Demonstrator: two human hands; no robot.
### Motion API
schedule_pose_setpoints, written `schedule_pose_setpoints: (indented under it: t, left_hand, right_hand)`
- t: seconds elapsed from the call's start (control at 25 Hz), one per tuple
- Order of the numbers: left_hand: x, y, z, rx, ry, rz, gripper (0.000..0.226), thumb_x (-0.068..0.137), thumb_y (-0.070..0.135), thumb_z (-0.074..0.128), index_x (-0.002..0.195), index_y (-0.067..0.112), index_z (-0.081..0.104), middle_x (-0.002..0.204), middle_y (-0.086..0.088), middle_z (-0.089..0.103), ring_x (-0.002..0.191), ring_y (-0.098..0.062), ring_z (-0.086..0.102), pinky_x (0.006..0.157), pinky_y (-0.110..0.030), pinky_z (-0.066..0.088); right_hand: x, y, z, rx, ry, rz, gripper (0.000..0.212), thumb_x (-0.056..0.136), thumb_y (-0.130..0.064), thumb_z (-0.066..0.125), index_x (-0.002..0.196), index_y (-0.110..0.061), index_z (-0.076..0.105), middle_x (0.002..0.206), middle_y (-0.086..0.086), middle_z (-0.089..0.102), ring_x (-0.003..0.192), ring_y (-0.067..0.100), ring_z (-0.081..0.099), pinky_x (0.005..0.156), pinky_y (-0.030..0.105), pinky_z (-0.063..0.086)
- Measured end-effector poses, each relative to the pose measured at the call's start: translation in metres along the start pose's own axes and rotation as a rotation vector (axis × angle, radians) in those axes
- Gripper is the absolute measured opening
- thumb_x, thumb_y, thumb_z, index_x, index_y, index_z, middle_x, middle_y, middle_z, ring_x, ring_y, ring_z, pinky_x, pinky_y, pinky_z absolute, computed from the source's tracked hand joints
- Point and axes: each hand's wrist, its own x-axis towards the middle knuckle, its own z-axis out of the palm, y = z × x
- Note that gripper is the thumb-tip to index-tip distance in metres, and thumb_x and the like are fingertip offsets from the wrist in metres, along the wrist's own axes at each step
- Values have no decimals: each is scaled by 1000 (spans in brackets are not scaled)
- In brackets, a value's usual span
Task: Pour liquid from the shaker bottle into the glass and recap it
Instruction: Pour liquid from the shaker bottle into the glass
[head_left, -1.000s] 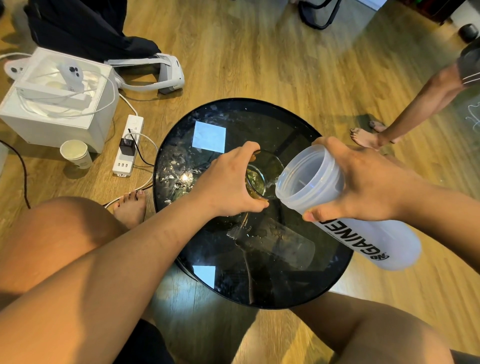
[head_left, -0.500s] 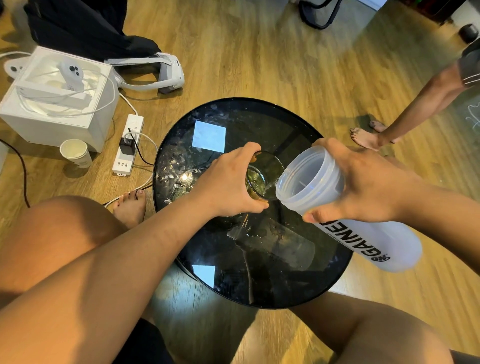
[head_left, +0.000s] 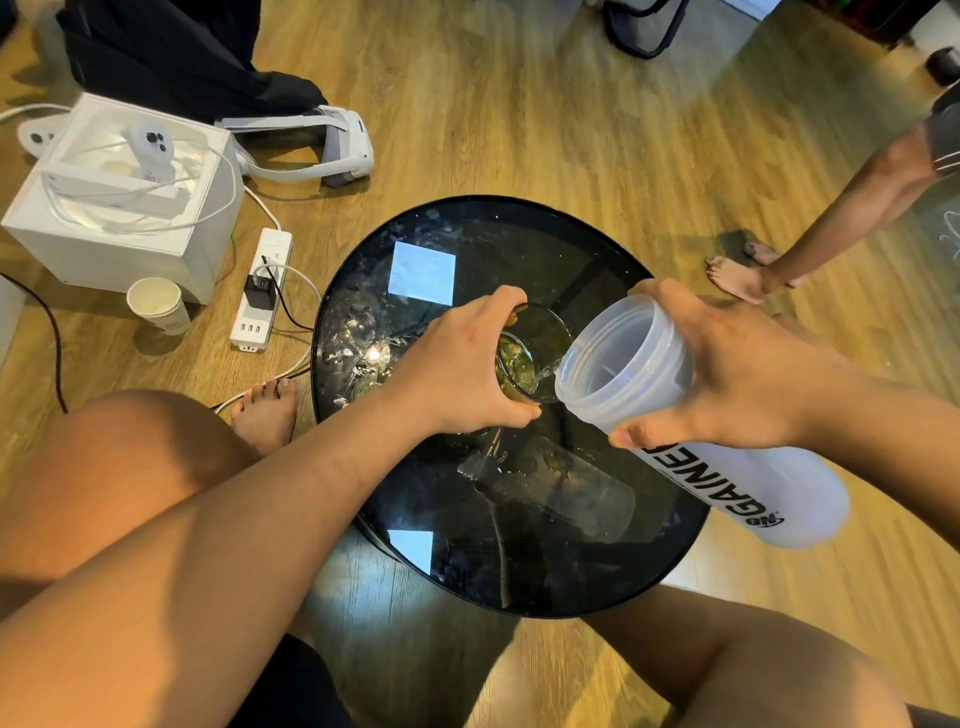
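My right hand grips a translucent white shaker bottle with black lettering, uncapped and tipped left so its wide mouth touches the rim of a clear glass. A thin stream of clear liquid runs from the bottle's lip into the glass. My left hand wraps around the glass from the left, holding it tilted over the round black glass table. The bottle's cap is not visible.
On the wooden floor to the left are a white box with cables, a paper cup, a power strip and a white headset. Another person's bare leg and foot stand at the table's right. My knees flank the table.
The bottle has tipped slightly further and liquid now streams from its lip into the glass. Both hands stay in nearly the same place.
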Motion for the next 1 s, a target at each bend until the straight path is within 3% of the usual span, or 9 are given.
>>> schedule_pose_setpoints:
  t: [0.16, 0.4, 0.64, 0.84, 1.0]
  left_hand:
    - [0, 0, 0, 4, 5, -6, 95, 57, 50, 92, 132, 28, 40, 109, 13, 49, 94, -14, 53, 68, -17, 37]
    - [0, 0, -1, -8, 22, -37, 95, 57, 49, 93, 132, 28, 39, 116, 8, 55, 101, -16, 55, 78, -33, 50]
    - [-1, -3, -5, -20, 38, -47, 95, 55, 49, 93, 132, 28, 42, 114, 8, 57, 101, -17, 57, 84, -37, 53]
    - [-3, -5, -9, -23, 62, -42, 95, 53, 49, 93, 132, 28, 43, 109, 12, 55, 98, -14, 57, 83, -30, 49]
    - [-3, -7, -10, -30, 74, -29, 91, 52, 50, 91, 127, 30, 43, 105, 13, 54, 94, -12, 57, 77, -19, 44]
  right_hand:
    - [1, 0, -1, -6, 1, 1, 114, 39, -93, 58, 133, -39, 25, 101, -13, 54, 90, 23, 57, 75, 42, 50]
    - [5, 0, -4, -21, 8, -23, 113, 39, -93, 58, 133, -38, 26, 93, -18, 49, 97, 23, 52, 70, 38, 44]
    - [13, -4, -8, 22, -53, -15, 118, 39, -90, 63, 137, -38, 22, 106, -9, 55, 99, 23, 57, 82, 46, 52]
    - [16, -10, -11, -38, -40, -30, 114, 39, -91, 62, 133, -37, 26, 93, -10, 53, 89, 24, 57, 75, 44, 53]
    - [17, -10, -11, -34, -42, -38, 113, 40, -90, 63, 132, -35, 28, 95, -5, 57, 89, 26, 57, 74, 44, 53]
